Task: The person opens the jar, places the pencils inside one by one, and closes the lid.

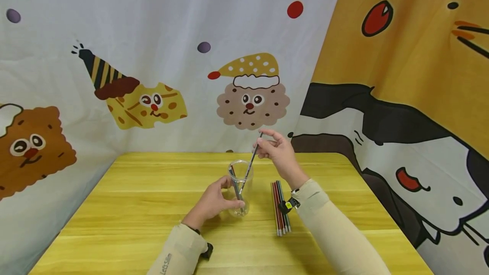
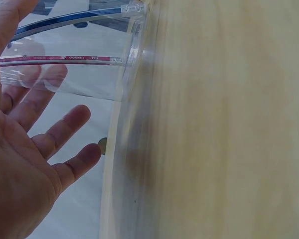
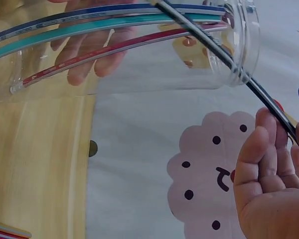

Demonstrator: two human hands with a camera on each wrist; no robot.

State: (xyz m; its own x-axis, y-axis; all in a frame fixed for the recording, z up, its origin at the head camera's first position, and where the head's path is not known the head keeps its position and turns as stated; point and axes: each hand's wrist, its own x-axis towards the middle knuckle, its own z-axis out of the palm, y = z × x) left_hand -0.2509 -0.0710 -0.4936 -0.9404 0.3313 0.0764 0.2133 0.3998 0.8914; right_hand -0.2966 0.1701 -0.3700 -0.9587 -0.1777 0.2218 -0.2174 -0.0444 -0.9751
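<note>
One clear jar (image 1: 246, 186), upright on the table. Three pencils inside (image 3: 97, 30) show in the right wrist view — blue, teal, red. One dark pencil (image 1: 254, 154) in hand, slanted through the jar's mouth, lower end inside. One loose bunch (image 1: 280, 215) lies right of the jar, roughly five pencils, overlap blocks exact count. Yellow wood-grain table (image 1: 126, 211); cartoon-print cloth (image 1: 160, 24) behind and at right. Left hand (image 1: 214, 198) curves round the jar low down, thumb in front, ring and little fingers off it. Right hand (image 1: 280, 154) raised above the rim — thumb and fingers pinching the dark pencil's upper end.
</note>
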